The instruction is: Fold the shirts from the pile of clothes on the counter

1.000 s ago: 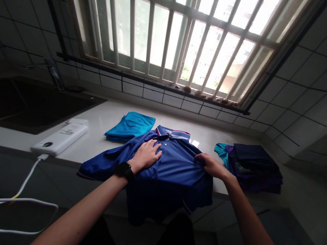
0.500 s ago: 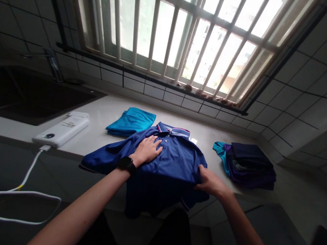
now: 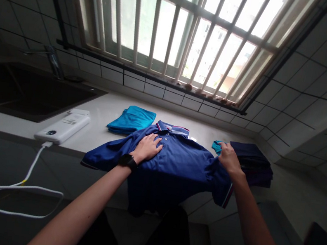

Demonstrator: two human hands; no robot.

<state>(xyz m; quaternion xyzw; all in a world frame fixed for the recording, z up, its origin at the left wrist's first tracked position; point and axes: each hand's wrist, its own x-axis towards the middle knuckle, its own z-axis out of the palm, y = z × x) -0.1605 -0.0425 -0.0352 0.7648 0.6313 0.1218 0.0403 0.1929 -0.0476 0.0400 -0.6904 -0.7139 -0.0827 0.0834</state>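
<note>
As the blue polo shirt (image 3: 174, 170) at 12 o'clock is smoothed, it's pressed by the open left hand (image 3: 146, 148), the right hand's (image 3: 229, 158) grip at 2 o'clock can't be told, and that sleeve (image 3: 223, 189) still needs laying flat.

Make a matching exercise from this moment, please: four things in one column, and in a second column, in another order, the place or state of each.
Things:
1. Left hand
2. Right hand
3. White power bank
4. Folded teal cloth

Places or states:
A. Behind the blue polo shirt, on the counter
B. Flat on the shirt, black watch on its wrist
C. Joined to a white cable
D. At the shirt's right side, beside dark folded clothes

Pairs: 1-B, 2-D, 3-C, 4-A
</note>
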